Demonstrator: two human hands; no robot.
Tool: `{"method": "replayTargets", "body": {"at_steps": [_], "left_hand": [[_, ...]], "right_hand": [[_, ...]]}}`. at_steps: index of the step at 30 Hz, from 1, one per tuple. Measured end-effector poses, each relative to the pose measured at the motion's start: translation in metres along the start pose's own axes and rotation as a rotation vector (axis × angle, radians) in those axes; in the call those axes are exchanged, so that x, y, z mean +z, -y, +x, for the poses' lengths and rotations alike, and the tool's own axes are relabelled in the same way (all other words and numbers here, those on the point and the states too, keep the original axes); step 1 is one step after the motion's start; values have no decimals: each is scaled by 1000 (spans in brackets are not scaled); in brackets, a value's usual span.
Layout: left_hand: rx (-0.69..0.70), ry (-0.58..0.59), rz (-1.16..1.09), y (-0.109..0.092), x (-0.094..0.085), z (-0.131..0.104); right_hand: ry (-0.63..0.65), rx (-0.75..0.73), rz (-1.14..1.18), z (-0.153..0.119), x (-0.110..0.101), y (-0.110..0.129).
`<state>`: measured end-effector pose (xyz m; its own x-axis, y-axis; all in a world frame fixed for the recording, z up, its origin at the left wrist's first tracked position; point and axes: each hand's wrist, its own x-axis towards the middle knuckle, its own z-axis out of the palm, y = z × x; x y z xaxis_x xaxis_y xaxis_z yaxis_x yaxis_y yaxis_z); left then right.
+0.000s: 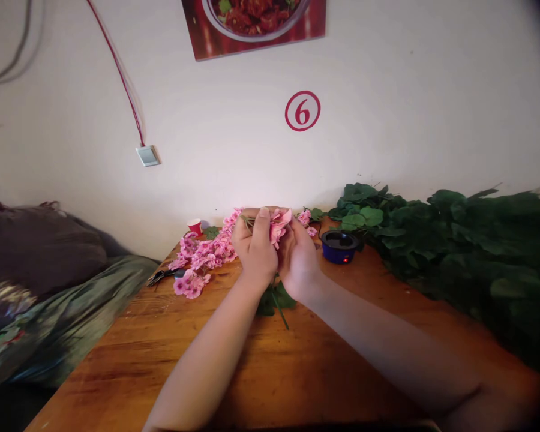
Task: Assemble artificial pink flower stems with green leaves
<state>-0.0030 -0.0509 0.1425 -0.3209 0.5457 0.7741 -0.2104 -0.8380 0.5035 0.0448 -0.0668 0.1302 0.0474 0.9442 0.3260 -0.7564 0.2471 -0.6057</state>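
Note:
Both my hands are raised together over the middle of the table. My left hand point(258, 247) is closed round a pink flower cluster point(279, 225), thumb up, with thin green stems showing by its fingers. Cupped against the other side of the blossoms is my right hand point(302, 263), its fingers partly hidden behind them. Below the hands, a green leaf with a stem point(279, 301) lies on the wooden table point(162, 354). A pile of pink flowers point(207, 253) rests just left of my left hand.
A blue pot with a lit red light point(338, 247) stands right of my hands. Green leaves point(423, 240) are heaped along the right side. Scissors point(161, 276) and a red paper cup point(195, 227) are at the left. Dark bags point(40, 252) lie beyond the table's left edge.

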Motion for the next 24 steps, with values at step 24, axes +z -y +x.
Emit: {"method": "replayTargets", "body": {"at_steps": [24], "left_hand": [[115,234,-9,2,-1,-9]], "right_hand": [[32,-112,-88,-1,-3,8]]}}
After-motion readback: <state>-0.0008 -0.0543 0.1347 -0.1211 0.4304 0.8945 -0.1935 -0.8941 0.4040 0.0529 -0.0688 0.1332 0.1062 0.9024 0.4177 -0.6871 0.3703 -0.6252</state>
